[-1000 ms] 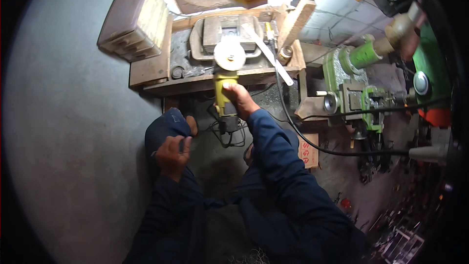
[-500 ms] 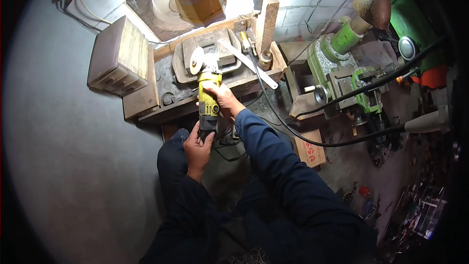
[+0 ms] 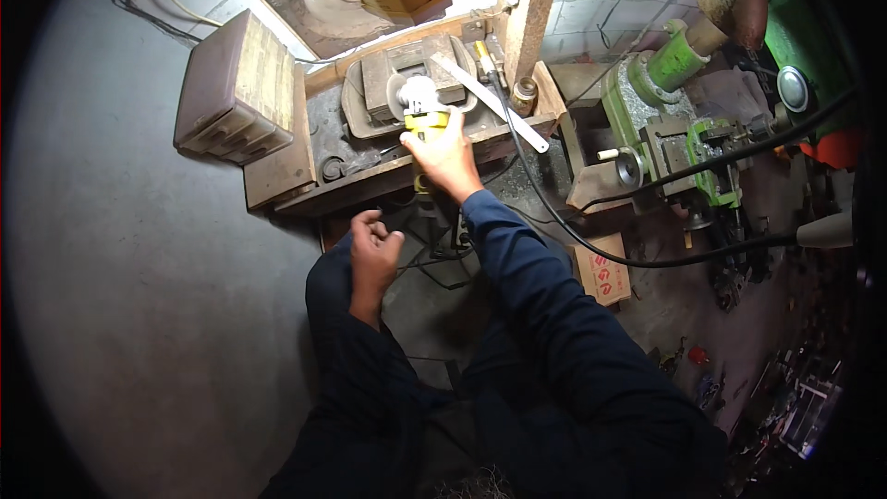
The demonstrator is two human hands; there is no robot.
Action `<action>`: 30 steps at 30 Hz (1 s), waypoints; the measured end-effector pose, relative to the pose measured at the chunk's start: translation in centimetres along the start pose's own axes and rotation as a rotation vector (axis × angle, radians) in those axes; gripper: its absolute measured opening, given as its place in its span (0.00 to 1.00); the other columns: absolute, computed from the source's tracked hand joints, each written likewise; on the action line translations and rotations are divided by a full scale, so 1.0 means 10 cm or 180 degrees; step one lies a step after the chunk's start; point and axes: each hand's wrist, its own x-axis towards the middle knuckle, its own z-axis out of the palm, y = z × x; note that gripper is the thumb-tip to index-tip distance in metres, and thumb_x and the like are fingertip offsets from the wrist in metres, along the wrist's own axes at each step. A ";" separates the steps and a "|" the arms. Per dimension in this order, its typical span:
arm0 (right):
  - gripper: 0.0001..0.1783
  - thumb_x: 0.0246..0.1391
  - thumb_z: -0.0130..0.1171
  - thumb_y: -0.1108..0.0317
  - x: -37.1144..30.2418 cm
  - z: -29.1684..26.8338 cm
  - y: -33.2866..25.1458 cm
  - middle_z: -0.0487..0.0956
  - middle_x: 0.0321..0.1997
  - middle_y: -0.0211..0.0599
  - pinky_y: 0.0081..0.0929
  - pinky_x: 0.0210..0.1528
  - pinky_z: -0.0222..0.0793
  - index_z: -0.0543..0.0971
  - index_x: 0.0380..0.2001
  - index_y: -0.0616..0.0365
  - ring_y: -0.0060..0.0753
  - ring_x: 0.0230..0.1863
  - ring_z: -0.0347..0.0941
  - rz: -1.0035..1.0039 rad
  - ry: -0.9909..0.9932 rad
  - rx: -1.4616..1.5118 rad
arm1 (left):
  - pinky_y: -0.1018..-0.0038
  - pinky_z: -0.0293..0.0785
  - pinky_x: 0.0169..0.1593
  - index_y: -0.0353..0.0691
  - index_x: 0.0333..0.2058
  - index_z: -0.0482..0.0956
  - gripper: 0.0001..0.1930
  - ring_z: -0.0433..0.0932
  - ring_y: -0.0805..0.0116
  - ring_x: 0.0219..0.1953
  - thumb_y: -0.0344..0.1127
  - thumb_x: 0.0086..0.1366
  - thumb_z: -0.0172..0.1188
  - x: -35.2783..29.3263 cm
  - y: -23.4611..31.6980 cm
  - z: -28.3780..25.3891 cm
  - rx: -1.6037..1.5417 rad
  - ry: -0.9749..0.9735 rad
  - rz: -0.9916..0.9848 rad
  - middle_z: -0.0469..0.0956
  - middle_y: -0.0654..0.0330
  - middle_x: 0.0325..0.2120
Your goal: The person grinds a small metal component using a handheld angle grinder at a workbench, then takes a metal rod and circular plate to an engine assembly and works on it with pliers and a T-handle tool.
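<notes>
A yellow angle grinder (image 3: 425, 119) with a pale disc is in my right hand (image 3: 445, 155), whose fingers wrap round its body near the head. The hand covers much of the casing, and the dark tail end hangs in shadow below. My left hand (image 3: 371, 257) is off the tool, to its lower left, holding nothing, with fingers loosely bent and the thumb apart. Beyond the grinder head is a wooden tray bench (image 3: 370, 187) bearing a metal vessel with a block on it (image 3: 355, 123). A white metal strip (image 3: 499, 107) lies slanted across it.
A small drawer cabinet (image 3: 211, 92) stands on the bench's left end. On the right are a glass jar (image 3: 524, 95), a green machine with a vise (image 3: 679, 152) and a thick black cable (image 3: 651, 265). A cardboard box (image 3: 602, 270) lies on the floor.
My left hand has let go of the grinder's tail end and drawn clear. My right hand still grips the grinder, now tilted with its tail lower. The whole view has shifted slightly.
</notes>
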 end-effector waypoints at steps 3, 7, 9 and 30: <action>0.45 0.46 0.72 0.49 0.02 -0.14 -0.10 0.81 0.39 0.65 0.49 0.45 0.77 0.59 0.58 0.59 0.64 0.41 0.81 -0.0202 0.0163 -0.0195 | 0.84 0.58 0.26 0.42 0.42 0.64 0.09 0.63 0.80 0.29 0.26 0.64 0.50 0.43 -0.19 -0.34 -0.1548 -0.0201 -0.0604 0.64 0.64 0.31; 0.41 0.46 0.72 0.51 0.04 -0.20 -0.12 0.82 0.38 0.63 0.50 0.43 0.77 0.61 0.55 0.57 0.64 0.40 0.81 -0.0420 0.0316 -0.0274 | 0.82 0.63 0.28 0.39 0.44 0.65 0.07 0.65 0.78 0.32 0.25 0.69 0.43 0.98 -0.12 -0.35 -0.1799 -0.0311 -0.0387 0.65 0.63 0.36; 0.41 0.46 0.73 0.53 0.04 -0.19 -0.11 0.81 0.39 0.64 0.50 0.43 0.77 0.61 0.55 0.58 0.64 0.41 0.81 -0.0493 0.0303 -0.0230 | 0.81 0.65 0.29 0.36 0.47 0.66 0.07 0.66 0.77 0.33 0.26 0.72 0.44 1.17 -0.02 -0.24 -0.1556 -0.0268 -0.0469 0.66 0.62 0.37; 0.44 0.41 0.77 0.57 -0.02 -0.04 -0.01 0.79 0.45 0.57 0.45 0.48 0.75 0.66 0.57 0.59 0.59 0.47 0.78 -0.1058 0.0110 -0.0513 | 0.79 0.72 0.35 0.32 0.43 0.80 0.08 0.74 0.79 0.30 0.30 0.70 0.61 1.35 -0.01 -0.03 -0.2353 -0.0377 -0.0611 0.78 0.64 0.30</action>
